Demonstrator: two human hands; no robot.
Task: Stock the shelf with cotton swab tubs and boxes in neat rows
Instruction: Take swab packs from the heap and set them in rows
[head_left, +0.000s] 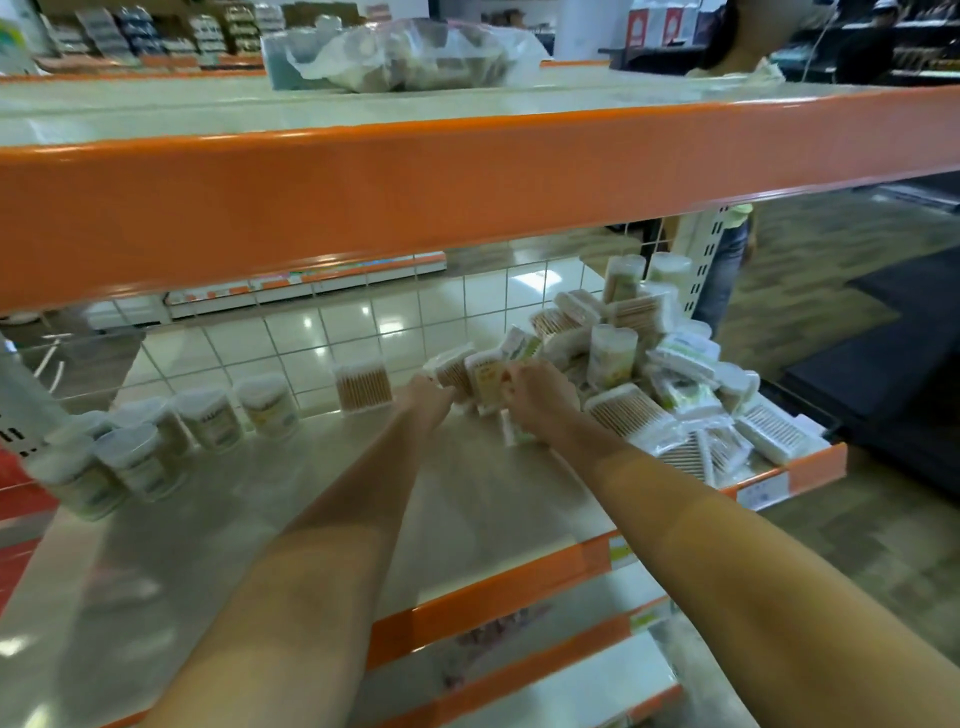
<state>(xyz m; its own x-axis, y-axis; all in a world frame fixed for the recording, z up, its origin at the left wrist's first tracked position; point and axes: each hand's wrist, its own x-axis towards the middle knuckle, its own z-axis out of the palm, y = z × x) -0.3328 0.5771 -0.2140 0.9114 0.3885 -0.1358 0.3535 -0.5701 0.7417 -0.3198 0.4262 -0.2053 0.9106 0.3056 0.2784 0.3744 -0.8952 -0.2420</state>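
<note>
Clear-plastic boxes (470, 371) pinched by both hands, left hand (428, 395), right hand (540, 387); nudging the heap (670, 374) at the shelf's (291, 499) right edge could topple it.

No text reads clearly: the printing on the tub labels (218, 421) at nine o'clock and the shelf-edge price tags (761, 491) at four o'clock is blurred.

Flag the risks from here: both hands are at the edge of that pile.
1. The pile is loosely stacked, with tubs standing on top; pulling the boxes that the left hand and right hand hold from its edge may bring it sliding down.
2. Packs lie at the shelf lip; a slide could push them off.
3. The lone box stands upright near the left hand and might tip if brushed.
</note>
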